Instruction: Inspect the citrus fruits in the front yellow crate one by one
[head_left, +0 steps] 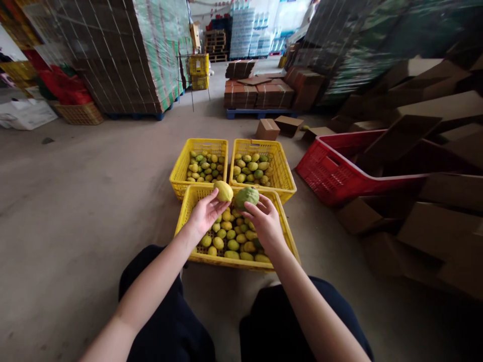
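Observation:
My left hand [207, 212] holds a yellow lemon [223, 191] between thumb and fingers. Beside it, my right hand [264, 219] grips a bumpy green lemon [246, 198]. Both fruits are held up above the near yellow crate [289, 241], which contains several yellow and green lemons [233, 245]. Behind it stand two more yellow crates side by side, the left one [177, 173] and the right one [287, 176], each with several lemons inside. The two held fruits are close together at the far rim of the near crate.
A red crate [324, 173] with cardboard in it stands at the right, among piled open boxes [441, 226]. Further back are flattened cartons [260, 93] on a blue pallet, wrapped stacks [113, 55] and a wicker basket [81, 113]. My knees flank the near crate.

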{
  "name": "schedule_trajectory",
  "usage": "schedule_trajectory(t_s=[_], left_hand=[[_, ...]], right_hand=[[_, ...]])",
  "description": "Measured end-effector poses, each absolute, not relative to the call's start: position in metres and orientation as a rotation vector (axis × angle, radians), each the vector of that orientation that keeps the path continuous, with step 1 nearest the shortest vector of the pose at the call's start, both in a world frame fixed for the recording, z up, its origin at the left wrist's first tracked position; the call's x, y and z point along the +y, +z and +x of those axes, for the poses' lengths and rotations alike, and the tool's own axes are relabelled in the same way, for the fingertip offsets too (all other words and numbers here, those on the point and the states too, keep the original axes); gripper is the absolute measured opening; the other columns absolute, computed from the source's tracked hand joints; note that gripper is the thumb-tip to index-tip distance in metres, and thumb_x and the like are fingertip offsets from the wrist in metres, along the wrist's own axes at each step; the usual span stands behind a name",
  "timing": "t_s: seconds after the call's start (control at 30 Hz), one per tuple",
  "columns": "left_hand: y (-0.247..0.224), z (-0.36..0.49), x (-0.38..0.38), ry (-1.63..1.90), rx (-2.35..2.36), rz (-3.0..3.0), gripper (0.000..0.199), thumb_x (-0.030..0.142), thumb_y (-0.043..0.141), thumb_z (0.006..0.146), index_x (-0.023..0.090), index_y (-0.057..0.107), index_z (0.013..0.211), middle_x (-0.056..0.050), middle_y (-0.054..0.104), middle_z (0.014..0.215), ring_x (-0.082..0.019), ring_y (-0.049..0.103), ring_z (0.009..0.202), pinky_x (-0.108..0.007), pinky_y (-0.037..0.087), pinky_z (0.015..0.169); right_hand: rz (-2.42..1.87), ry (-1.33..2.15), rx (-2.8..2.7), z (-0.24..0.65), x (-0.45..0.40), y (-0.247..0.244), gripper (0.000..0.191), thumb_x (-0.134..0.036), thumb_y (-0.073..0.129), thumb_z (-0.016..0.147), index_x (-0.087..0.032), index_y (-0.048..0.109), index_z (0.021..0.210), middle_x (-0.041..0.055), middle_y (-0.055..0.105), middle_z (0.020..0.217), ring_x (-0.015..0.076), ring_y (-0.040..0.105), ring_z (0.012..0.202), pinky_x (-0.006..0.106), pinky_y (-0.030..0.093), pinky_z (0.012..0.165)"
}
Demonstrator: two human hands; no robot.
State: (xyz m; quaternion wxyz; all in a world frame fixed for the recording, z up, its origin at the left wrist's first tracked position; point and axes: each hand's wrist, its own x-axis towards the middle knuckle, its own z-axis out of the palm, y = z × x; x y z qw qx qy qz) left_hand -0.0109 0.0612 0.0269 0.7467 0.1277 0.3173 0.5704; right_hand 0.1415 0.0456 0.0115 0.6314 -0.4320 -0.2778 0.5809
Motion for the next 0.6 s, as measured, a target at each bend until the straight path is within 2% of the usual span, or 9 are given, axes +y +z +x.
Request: schedule_trajectory(t_s=[0.1,0.17,0.3,0.43,0.53,0.6], left_hand=[[0.0237,-0.0112,0.0638,1.252,0.694,0.239,0.012,0.012,0.06,0.079,0.01,0.062,0.09,-0.008,0.066,0.081,-0.015,0.065,0.076,-0.025,0.057,0.073],[0.0228,-0.0118,0.0637,1.241,0.679,0.228,0.015,0.013,0.056,0.081,0.008,0.062,0.094,-0.01,0.067,0.085,-0.017,0.066,0.081,-0.027,0.057,0.076],[0.0256,-0.0121,0.0609,1.213,0.629,0.205,0.024,0.016,0.046,0.085,0.008,0.061,0.101,-0.013,0.067,0.094,-0.02,0.066,0.088,-0.031,0.057,0.078],[0.0309,-0.0099,0.0595,1.145,0.642,0.151,0.021,0.025,0.048,0.087,0.01,0.061,0.094,-0.011,0.068,0.086,-0.016,0.066,0.076,-0.024,0.057,0.065],[0.0319,-0.0093,0.0594,1.125,0.694,0.154,0.02,0.029,0.055,0.084,0.012,0.061,0.091,-0.007,0.068,0.083,-0.009,0.058,0.055,-0.019,0.052,0.05],[0.0306,-0.0103,0.0596,1.129,0.689,0.168,0.025,0.036,0.058,0.082,0.012,0.062,0.09,-0.007,0.067,0.082,-0.007,0.053,0.049,-0.018,0.048,0.045]], right_hand=[[-0.93,1.482,-0.518,0.1429,0.0475,0.0113,0.027,-0.025,0.072,0.059,-0.023,0.058,0.082,-0.0019,0.068,0.081,0.0154,0.066,0.071,0.03,0.056,0.067],[-0.874,1.605,-0.461,0.1455,0.0487,0.0101,0.016,-0.028,0.064,0.063,-0.022,0.058,0.077,0.0003,0.068,0.078,0.0186,0.067,0.074,0.034,0.056,0.071],[-0.8,1.674,-0.522,0.1494,0.0494,0.008,0.01,-0.031,0.056,0.067,-0.023,0.055,0.073,0.0041,0.069,0.083,0.0233,0.065,0.083,0.042,0.056,0.074],[-0.848,1.715,-0.518,0.1468,0.0478,0.0099,0.016,-0.035,0.056,0.07,-0.021,0.057,0.078,0.0037,0.067,0.076,0.021,0.064,0.067,0.036,0.055,0.058],[-0.883,1.815,-0.483,0.1443,0.0464,0.012,0.023,-0.042,0.056,0.073,-0.019,0.058,0.075,0.0023,0.063,0.062,0.0164,0.056,0.047,0.027,0.043,0.039],[-0.872,1.842,-0.479,0.144,0.0464,0.0113,0.026,-0.045,0.055,0.075,-0.019,0.057,0.073,0.003,0.063,0.059,0.0152,0.053,0.044,0.025,0.037,0.035]])
